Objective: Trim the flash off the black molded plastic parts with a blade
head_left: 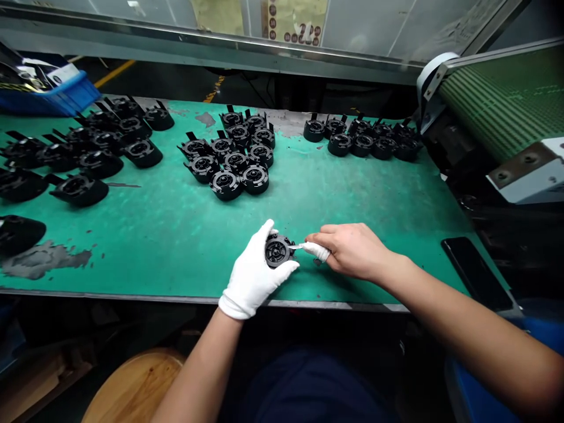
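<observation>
Gloved in white, my left hand (pixel 255 270) wraps round a round black plastic part (pixel 278 251) near the front edge of the green table. The part's ribbed, ring-shaped face is turned up. From the right, my bare right hand (pixel 350 249) pinches a small knife (pixel 298 246) with a thin, pale blade; its handle is mostly hidden, and white wrapping covers a fingertip. The blade's tip touches or nearly touches the right rim of the part. Beyond my hands, a middle group of similar black parts (pixel 225 183) stands on the table.
More black parts (pixel 79 189) crowd the left side, and another cluster (pixel 363 144) stands at the back right. A blue bin (pixel 74 94) sits at the far left corner. A green conveyor belt (pixel 506 100) juts in at right, above a dark phone (pixel 476 273). A wooden stool (pixel 132 388) is below.
</observation>
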A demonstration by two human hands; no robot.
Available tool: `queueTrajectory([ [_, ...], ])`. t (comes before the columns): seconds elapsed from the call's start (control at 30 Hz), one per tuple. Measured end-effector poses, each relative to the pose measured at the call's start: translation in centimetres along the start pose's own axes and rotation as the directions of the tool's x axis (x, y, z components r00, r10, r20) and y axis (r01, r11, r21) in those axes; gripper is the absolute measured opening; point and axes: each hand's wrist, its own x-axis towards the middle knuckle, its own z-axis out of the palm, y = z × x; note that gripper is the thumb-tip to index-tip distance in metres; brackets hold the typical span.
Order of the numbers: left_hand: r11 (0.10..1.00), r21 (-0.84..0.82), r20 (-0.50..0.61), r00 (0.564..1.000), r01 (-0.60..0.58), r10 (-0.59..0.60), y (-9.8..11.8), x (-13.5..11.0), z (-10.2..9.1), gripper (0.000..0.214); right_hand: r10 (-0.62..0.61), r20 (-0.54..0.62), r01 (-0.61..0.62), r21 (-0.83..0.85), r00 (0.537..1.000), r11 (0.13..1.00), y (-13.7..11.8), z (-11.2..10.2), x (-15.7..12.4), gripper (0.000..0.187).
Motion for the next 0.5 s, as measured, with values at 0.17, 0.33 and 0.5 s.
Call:
queueTrajectory([
  [0.17,0.999,-0.008,-0.011,0.999,-0.044,0.044,0.0,0.0,0.0,0.089,0.247,0.026,-0.245,-0.074,0.969,0.967,2.9,-0.9,0.3,0.033],
  [0.33,0.996,0.019,0.072,0.993,-0.090,0.089,0.1,0.5,-1.2,0.088,0.392,-0.067,-0.396,-0.054,0.918,0.917,7.5,-2.3,-2.0,0.036],
  [0.5,0.977,-0.001,0.399,0.896,-0.213,0.196,0.5,-0.2,-4.2,0.093,0.175,-0.097,-0.157,0.174,0.980,0.972,4.8,0.1,-5.6,0.038],
])
